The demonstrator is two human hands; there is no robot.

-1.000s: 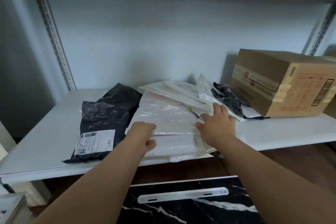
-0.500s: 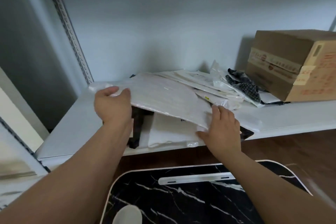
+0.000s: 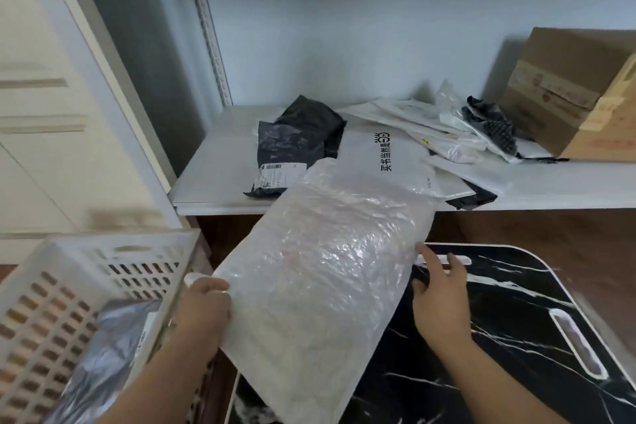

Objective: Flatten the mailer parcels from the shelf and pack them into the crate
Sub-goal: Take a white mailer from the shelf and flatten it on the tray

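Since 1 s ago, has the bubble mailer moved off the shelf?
Yes. The bubble mailer left the pile on the shelf and now hangs below its front edge, toward the crate, gripped by the left hand.

Both forearms are bare, with no sleeves in sight. The left hand (image 3: 205, 307) and right hand (image 3: 439, 293) are bare too, without gloves, rings or watch.

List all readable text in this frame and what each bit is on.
"买书当然是当当": black print on the white mailer on the shelf, my best reading.
Shipping label on the black mailer: barcode and print, too small to read.
Cardboard box: tape and red print, blurred.
Bubble mailer gripped by left hand: no text visible.
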